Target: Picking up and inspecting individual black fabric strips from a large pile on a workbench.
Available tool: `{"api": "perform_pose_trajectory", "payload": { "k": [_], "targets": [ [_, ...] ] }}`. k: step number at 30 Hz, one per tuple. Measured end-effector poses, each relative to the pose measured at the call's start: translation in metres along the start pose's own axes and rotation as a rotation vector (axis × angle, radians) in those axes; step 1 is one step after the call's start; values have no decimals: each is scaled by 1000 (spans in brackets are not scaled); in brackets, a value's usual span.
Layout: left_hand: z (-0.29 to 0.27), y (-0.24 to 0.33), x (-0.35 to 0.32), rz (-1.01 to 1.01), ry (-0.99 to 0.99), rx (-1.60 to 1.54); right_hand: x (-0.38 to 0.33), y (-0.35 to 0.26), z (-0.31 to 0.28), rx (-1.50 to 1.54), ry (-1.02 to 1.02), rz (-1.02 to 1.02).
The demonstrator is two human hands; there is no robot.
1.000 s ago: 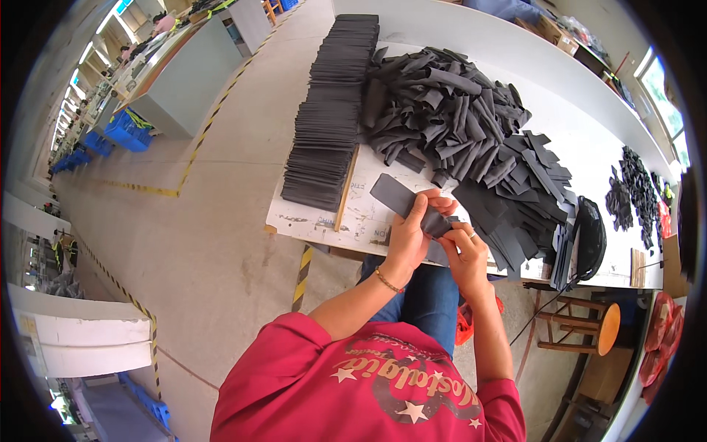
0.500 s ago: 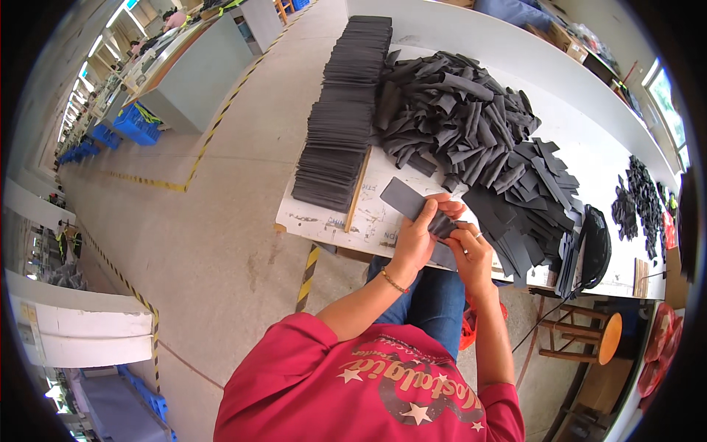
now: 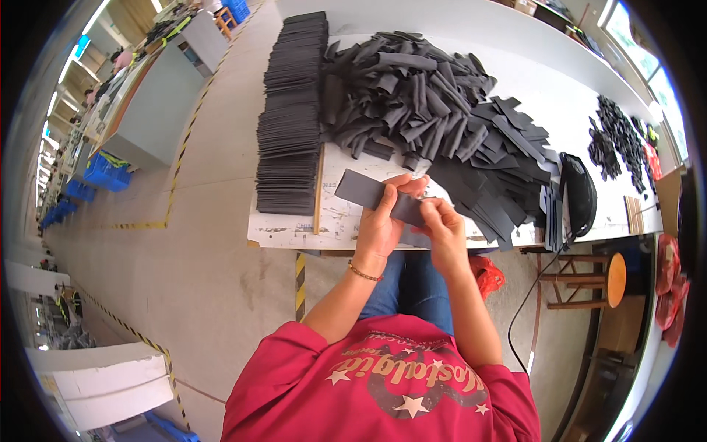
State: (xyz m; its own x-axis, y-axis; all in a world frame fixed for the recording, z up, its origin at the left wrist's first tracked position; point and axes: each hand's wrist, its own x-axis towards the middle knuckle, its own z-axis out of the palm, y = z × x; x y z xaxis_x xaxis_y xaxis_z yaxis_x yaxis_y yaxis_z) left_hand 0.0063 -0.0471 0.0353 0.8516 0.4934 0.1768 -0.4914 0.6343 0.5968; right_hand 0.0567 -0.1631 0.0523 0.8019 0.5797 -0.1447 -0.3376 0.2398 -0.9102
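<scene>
A flat, dark grey strip (image 3: pixel 362 188) is held over the table's near edge. My left hand (image 3: pixel 384 214) grips its middle, thumb on top and fingers behind. Close by, my right hand (image 3: pixel 440 227) pinches the strip's right end. A second dark piece shows partly below the hands; I cannot tell whether it is joined to the strip. Just beyond lies a heap of curled dark pieces (image 3: pixel 412 96). To its right, flat dark strips (image 3: pixel 490 188) are fanned out. A long, tight row of stacked dark pieces (image 3: pixel 287 132) runs along the table's left side.
The white table (image 3: pixel 353 236) has a wooden strip (image 3: pixel 319 188) beside the stacked row. A black bundle (image 3: pixel 578 195) with a cable sits at the right. A wooden stool (image 3: pixel 615 280) and a red plastic bag (image 3: pixel 486 275) are below the table's edge.
My head view has shifted, so the table sits further left and higher. The strip between my hands looks flatter and more stretched out than before. Both hands still hold it.
</scene>
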Motion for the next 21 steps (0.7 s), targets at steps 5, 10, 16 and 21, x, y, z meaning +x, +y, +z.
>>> {"api": "perform_pose_trajectory", "payload": {
  "k": [5,10,16,21],
  "targets": [
    [-19,20,-3,-2,464,104,-3,3,-13,-624,124,-655],
    [-23,23,-11,43,386,64,-8,2,-19,-567,86,-635],
    [-27,10,-6,-8,421,43,3,20,-35,-160,151,-140],
    [-54,0,13,-19,467,675,21,35,-64,-360,279,-246]
  ]
}}
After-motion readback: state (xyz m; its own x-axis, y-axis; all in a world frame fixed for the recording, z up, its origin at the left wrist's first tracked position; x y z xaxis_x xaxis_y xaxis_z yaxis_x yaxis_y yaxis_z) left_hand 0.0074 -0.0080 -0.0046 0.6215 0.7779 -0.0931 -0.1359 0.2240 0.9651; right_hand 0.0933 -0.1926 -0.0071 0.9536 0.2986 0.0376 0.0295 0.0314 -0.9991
